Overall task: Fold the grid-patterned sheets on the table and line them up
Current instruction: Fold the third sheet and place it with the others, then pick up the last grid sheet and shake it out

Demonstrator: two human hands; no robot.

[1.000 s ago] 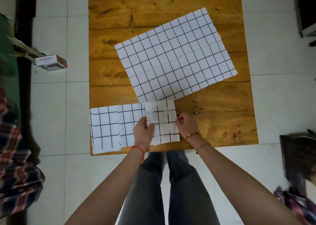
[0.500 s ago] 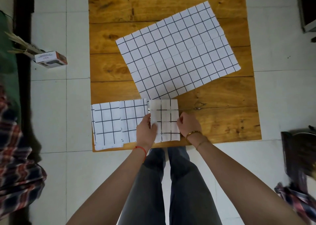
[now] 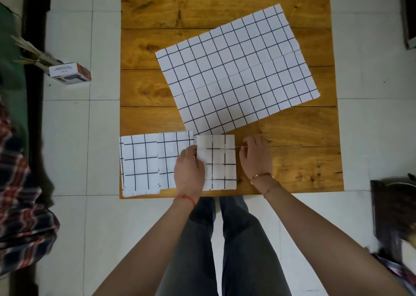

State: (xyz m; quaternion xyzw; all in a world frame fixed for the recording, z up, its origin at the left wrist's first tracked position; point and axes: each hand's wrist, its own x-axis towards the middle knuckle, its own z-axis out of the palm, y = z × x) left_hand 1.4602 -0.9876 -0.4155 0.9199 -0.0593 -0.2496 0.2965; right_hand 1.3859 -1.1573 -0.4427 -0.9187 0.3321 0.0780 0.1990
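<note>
- On the floor to the left of the bench [image 3: 144, 7] you see a small white and orange box [image 3: 70, 73], well apart from the bench.
- At the near left corner of the bench lies the first folded sheet [image 3: 139, 164]; its left and near edges reach a little over the edges of the bench.
- Just beside it to the right lies the second folded sheet [image 3: 172, 156]. Its left edge overlaps the first one a little.
- Your left hand [image 3: 188, 170] rests flat on the right part of the second folded sheet, near the near edge of the bench. The fingers are relaxed and touch the left edge of the third folded sheet [image 3: 219, 160]; they grip nothing.
- The third folded sheet lies near the middle of the near edge, between your two hands. It touches the second folded sheet at its left side.
- Your right hand [image 3: 255, 157] is at the right edge of the third folded sheet. The fingers are curled toward this edge, but I cannot tell if they pinch the paper or only touch it.
- The large unfolded sheet [image 3: 236, 70] lies flat and turned at an angle on the middle and right part of the bench. Its near corner comes very close to the far edges of the second and third folded sheets.
</note>
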